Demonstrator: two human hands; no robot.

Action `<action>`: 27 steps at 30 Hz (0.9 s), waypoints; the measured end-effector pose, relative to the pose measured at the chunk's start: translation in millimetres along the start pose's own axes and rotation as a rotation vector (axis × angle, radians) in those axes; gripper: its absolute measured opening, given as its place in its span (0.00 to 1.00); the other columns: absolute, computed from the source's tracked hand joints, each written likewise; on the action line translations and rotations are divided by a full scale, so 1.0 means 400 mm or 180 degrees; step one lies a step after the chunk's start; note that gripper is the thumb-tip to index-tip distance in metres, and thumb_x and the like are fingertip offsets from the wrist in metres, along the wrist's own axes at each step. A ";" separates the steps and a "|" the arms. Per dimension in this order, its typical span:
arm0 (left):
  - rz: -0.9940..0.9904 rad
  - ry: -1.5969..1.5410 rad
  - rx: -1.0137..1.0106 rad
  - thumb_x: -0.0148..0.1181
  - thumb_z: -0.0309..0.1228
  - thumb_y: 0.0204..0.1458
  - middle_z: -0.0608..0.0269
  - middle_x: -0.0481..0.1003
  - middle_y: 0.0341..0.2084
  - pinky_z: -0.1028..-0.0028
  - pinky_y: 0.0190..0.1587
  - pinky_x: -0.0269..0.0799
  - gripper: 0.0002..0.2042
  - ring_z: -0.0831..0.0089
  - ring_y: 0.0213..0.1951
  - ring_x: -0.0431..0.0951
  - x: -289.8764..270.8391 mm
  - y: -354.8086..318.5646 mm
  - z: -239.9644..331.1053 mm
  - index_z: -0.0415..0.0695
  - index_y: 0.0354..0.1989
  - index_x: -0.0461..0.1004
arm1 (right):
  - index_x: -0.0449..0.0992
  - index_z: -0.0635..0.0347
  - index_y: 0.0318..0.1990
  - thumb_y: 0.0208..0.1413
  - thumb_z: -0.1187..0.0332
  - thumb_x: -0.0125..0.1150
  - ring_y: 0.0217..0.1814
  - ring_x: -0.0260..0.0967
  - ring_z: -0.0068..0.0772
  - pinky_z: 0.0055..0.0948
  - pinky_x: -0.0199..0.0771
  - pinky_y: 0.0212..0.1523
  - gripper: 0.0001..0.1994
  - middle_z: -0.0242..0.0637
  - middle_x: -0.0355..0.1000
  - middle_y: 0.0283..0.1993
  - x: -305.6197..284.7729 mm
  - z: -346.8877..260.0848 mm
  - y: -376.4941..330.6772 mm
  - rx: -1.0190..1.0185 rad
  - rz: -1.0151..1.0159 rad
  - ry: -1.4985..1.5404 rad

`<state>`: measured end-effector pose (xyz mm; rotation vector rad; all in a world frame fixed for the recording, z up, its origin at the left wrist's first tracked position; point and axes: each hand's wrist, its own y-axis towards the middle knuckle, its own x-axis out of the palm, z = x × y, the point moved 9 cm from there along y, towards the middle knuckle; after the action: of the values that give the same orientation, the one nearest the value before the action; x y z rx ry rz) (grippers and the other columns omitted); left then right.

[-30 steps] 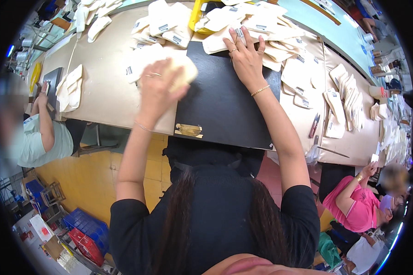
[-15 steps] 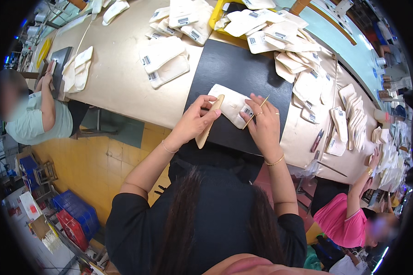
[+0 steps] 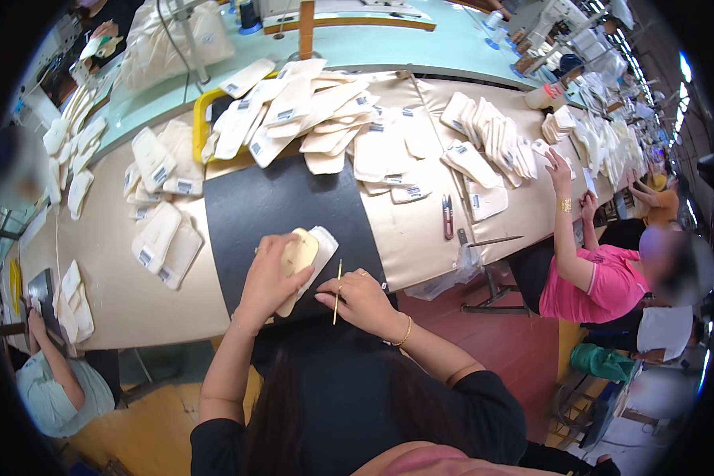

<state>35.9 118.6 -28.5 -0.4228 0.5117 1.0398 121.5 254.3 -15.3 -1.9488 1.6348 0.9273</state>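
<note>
My left hand [image 3: 268,278] is closed around a flat, pale yellow board with rounded ends [image 3: 300,250]. The board lies over a white padded fabric piece [image 3: 325,242], whose edge shows along its right side. Beneath them is a black mat [image 3: 289,198] on the table. To the right, near the mat's front edge, my right hand [image 3: 365,305] grips a thin wooden stick [image 3: 339,274] that points up and away from me. The stick is apart from the fabric piece.
Piled white fabric pieces [image 3: 293,107] with labels spill from a yellow tray [image 3: 201,119] beyond the mat. More stacks [image 3: 163,238] lie left and right. Small thread snips [image 3: 447,216] and a narrow pointed tool [image 3: 496,241] rest at right. Co-workers [image 3: 587,278] sit on both sides.
My view has swung to the right. The board, tilted beside the fabric piece before, now lies over it. My right hand has left the piece and still holds the stick.
</note>
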 end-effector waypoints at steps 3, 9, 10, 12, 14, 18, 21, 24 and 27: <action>0.0004 0.0545 0.0008 0.73 0.35 0.46 0.50 0.71 0.53 0.58 0.60 0.68 0.26 0.49 0.56 0.72 0.007 -0.024 0.024 0.44 0.55 0.75 | 0.81 0.57 0.36 0.59 0.64 0.66 0.34 0.75 0.42 0.39 0.69 0.41 0.07 0.37 0.78 0.29 -0.067 0.043 -0.012 0.0072 0.0743 0.0048; 0.0423 0.1373 0.0558 0.74 0.37 0.44 0.51 0.70 0.54 0.54 0.61 0.62 0.27 0.52 0.59 0.68 0.063 -0.068 0.031 0.49 0.56 0.75 | 0.79 0.62 0.45 0.61 0.74 0.63 0.48 0.75 0.48 0.40 0.73 0.51 0.07 0.43 0.80 0.49 -0.079 0.122 0.022 0.0065 0.1246 0.0404; 0.0389 0.1384 0.0586 0.74 0.37 0.44 0.52 0.70 0.55 0.55 0.61 0.62 0.27 0.52 0.59 0.68 0.069 -0.068 0.026 0.49 0.56 0.76 | 0.79 0.61 0.46 0.61 0.74 0.62 0.49 0.74 0.47 0.40 0.71 0.51 0.08 0.41 0.80 0.49 -0.070 0.126 0.026 0.0085 0.1174 0.0327; 0.0294 0.1376 0.0655 0.74 0.37 0.44 0.52 0.70 0.55 0.55 0.62 0.62 0.27 0.52 0.59 0.68 0.066 -0.075 0.017 0.49 0.56 0.76 | 0.79 0.61 0.47 0.61 0.74 0.62 0.50 0.73 0.46 0.40 0.71 0.52 0.08 0.41 0.80 0.50 -0.047 0.133 0.027 0.0167 0.1005 0.0394; 0.0176 0.1313 0.0736 0.74 0.38 0.44 0.51 0.71 0.56 0.55 0.62 0.62 0.27 0.52 0.60 0.69 0.068 -0.087 0.023 0.50 0.56 0.77 | 0.79 0.62 0.48 0.63 0.75 0.59 0.51 0.73 0.44 0.38 0.70 0.55 0.08 0.41 0.79 0.52 -0.034 0.130 0.013 0.0201 0.0863 0.0288; 0.0058 0.1359 0.0801 0.74 0.38 0.45 0.51 0.71 0.58 0.54 0.63 0.62 0.27 0.52 0.60 0.69 0.077 -0.084 0.033 0.51 0.56 0.77 | 0.78 0.62 0.49 0.64 0.76 0.58 0.51 0.72 0.43 0.37 0.70 0.56 0.09 0.41 0.80 0.53 -0.030 0.135 -0.011 0.0330 0.0795 0.0239; 0.0199 0.1578 0.1055 0.73 0.38 0.45 0.52 0.71 0.59 0.54 0.63 0.63 0.27 0.52 0.60 0.69 0.089 -0.071 0.052 0.51 0.57 0.78 | 0.79 0.62 0.49 0.64 0.77 0.57 0.50 0.72 0.42 0.36 0.69 0.55 0.09 0.40 0.80 0.53 -0.030 0.136 -0.013 0.0333 0.0801 0.0320; 0.0135 0.1419 0.1070 0.73 0.38 0.45 0.52 0.71 0.59 0.54 0.63 0.63 0.27 0.52 0.60 0.69 0.107 -0.057 0.048 0.52 0.57 0.78 | 0.79 0.61 0.50 0.64 0.77 0.57 0.48 0.72 0.41 0.37 0.70 0.54 0.10 0.39 0.80 0.53 -0.034 0.135 -0.011 0.0262 0.0861 0.0349; 0.0084 0.1487 0.1044 0.72 0.40 0.46 0.53 0.71 0.59 0.54 0.63 0.62 0.26 0.53 0.59 0.69 0.110 -0.055 0.045 0.52 0.57 0.78 | 0.79 0.61 0.49 0.61 0.80 0.57 0.46 0.72 0.41 0.37 0.69 0.51 0.11 0.38 0.80 0.52 -0.031 0.135 -0.010 0.0265 0.0800 0.0430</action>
<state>76.9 149.7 -38.0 -0.3656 1.0904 0.8598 112.7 301.2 -43.6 -1.8133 1.9979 0.8170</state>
